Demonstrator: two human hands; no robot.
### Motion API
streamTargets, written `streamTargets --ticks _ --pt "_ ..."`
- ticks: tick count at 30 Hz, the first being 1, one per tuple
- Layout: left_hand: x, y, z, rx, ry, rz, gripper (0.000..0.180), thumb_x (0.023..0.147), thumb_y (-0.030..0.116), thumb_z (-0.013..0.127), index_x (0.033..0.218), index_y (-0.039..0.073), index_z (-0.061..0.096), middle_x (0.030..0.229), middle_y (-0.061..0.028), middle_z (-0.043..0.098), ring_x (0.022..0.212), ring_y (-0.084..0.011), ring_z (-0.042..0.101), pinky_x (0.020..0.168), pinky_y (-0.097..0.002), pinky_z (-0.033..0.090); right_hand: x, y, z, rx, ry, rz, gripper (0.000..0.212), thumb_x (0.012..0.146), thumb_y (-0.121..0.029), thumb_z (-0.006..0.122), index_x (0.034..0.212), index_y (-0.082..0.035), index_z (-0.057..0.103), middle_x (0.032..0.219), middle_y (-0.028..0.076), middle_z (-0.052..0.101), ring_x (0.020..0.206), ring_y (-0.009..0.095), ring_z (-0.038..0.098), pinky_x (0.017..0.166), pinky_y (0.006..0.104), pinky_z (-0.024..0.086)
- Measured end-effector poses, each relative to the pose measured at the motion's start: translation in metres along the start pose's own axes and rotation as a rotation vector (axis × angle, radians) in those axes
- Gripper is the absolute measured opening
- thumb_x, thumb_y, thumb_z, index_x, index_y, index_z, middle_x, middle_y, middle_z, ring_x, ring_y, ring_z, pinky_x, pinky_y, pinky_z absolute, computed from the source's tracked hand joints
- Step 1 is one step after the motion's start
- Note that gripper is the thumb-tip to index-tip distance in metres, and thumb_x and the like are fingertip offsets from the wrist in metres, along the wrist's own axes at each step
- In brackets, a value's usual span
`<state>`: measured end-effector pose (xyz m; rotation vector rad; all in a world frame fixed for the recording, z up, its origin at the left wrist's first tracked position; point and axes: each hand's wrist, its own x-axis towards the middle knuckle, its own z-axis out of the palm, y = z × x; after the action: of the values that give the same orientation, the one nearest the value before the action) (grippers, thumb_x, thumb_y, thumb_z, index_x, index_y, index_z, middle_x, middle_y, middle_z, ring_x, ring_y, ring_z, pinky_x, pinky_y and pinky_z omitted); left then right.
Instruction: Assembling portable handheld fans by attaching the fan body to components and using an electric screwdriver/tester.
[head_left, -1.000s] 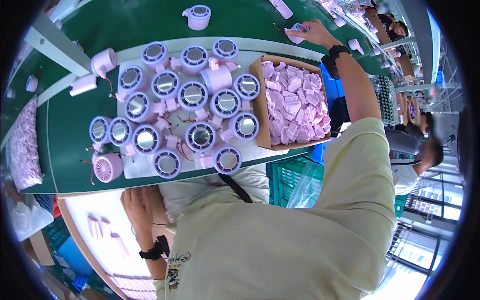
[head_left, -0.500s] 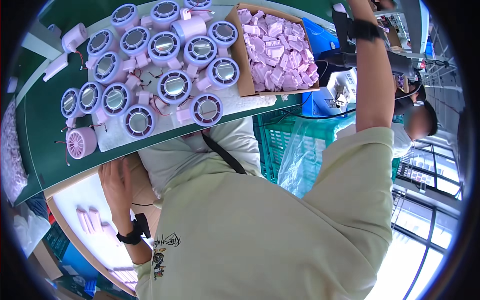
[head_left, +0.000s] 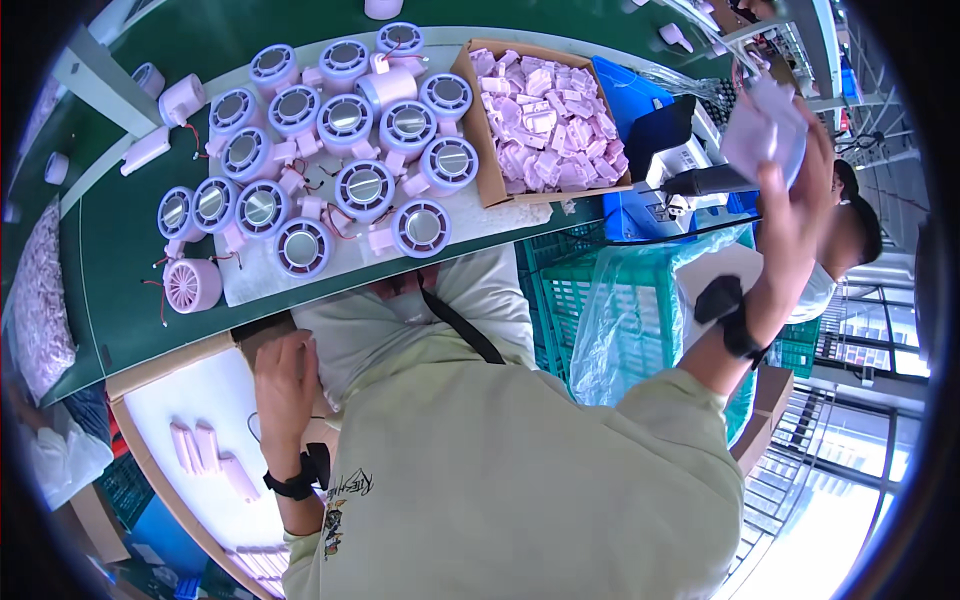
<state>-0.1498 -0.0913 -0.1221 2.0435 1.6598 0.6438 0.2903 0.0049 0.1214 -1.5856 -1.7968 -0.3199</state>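
At the right, my right hand [head_left: 793, 225] is raised and closed around a pale pink-and-lilac fan unit [head_left: 757, 138], which is blurred by motion. Just below that unit, a dark electric screwdriver [head_left: 705, 182] points its thin tip leftward; whether my fingers touch it I cannot tell. My left hand [head_left: 284, 388] hangs below the table's front edge with loosely extended fingers and nothing visible in it. Beside it, a carton [head_left: 150, 400] lined in white holds pink handle-shaped pieces [head_left: 207, 447]. Several round fan units [head_left: 365, 190] with lilac rims and trailing wires cover a white mat on the green table.
An open cardboard box [head_left: 478, 150] full of small pink plastic parts stands right of the fan units. Next to it are a blue bin [head_left: 625, 95] and a green crate [head_left: 560, 300] with clear plastic film. Another person [head_left: 845, 240] is at the far right.
My right hand has come back from the top edge toward me, now with a fan unit in it. My left hand stays low beside the carton. The whole view has shifted slightly.
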Motion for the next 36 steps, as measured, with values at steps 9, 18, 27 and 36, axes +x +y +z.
streamTargets --ticks 9,18,27,36 --pt "0.024 0.042 -0.008 -0.087 -0.074 0.167 0.014 0.085 0.004 0.065 0.099 0.003 0.066 0.09 -0.0133 0.065 0.082 -0.0321 0.06 0.073 -0.039 0.049 -0.167 -0.004 0.044 0.64 -0.336 0.504 0.075 0.073 -0.058 0.076 0.115 0.003 0.061 0.135 0.017 0.044 0.124 0.027 0.046 0.1 0.0404 0.041" --pt "0.157 0.111 -0.122 -0.366 -0.076 0.313 0.015 0.09 0.006 0.061 0.103 0.001 0.065 0.099 -0.0076 0.068 0.094 -0.0168 0.064 0.08 -0.0289 0.05 -0.156 -0.022 0.08 1.017 -0.443 0.532 0.058 0.069 -0.035 0.083 0.11 0.001 0.062 0.135 0.015 0.04 0.12 0.028 0.051 0.09 0.0385 0.054" --pt "0.414 0.1 -0.044 -0.175 -0.11 0.342 0.044 0.086 0.03 0.072 0.12 0.006 0.058 0.111 -0.0101 0.063 0.104 -0.0209 0.06 0.088 -0.0338 0.048 -0.178 -0.01 0.089 1.049 -0.494 0.532 0.051 0.065 -0.017 0.083 0.108 0.001 0.063 0.133 0.015 0.041 0.115 0.029 0.056 0.084 0.0403 0.059" --pt "0.517 0.084 0.04 0.456 -0.384 0.504 0.059 0.074 0.035 0.077 0.124 0.01 0.057 0.115 -0.0205 0.06 0.106 -0.0387 0.059 0.088 -0.0437 0.05 -0.2 0.003 0.078 0.924 -0.433 0.68 0.047 0.067 -0.019 0.08 0.106 0.001 0.064 0.131 0.015 0.043 0.114 0.029 0.056 0.082 0.0381 0.059"
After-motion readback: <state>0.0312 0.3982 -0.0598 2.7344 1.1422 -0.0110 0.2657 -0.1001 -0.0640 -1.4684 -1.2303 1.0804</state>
